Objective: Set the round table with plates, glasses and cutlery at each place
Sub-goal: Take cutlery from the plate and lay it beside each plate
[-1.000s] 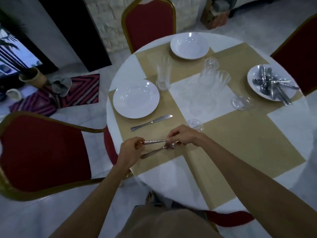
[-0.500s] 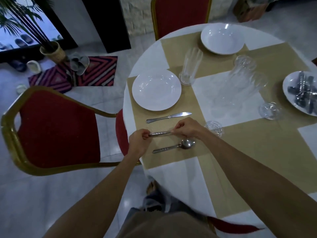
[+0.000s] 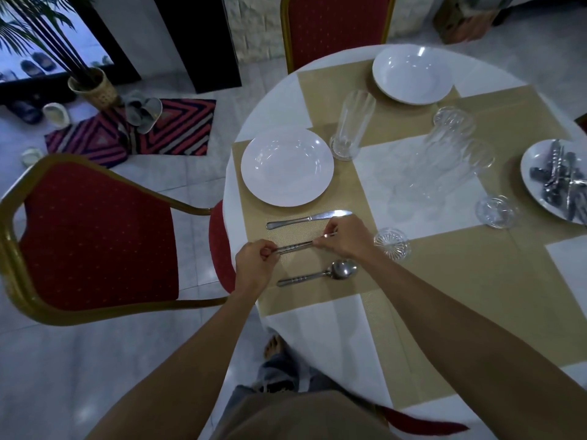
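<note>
Single view, head-worn. I read it as standing at the 6 o'clock edge of the counter (image 3: 317,338), facing 12, pitched steeply down. Wide-angle and close: counter fills 12 to 3, floor (image 3: 79,376) and chair (image 3: 95,236) at 9, lines bowing outward.

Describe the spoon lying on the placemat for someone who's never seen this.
On the round table, find the white plate by the nearest red chair; three utensils lie beside it on the placemat. The spoon is the one farthest from the plate, untouched, round-bowled, past the knife and the middle utensil pinched by the left hand and right hand.
</note>
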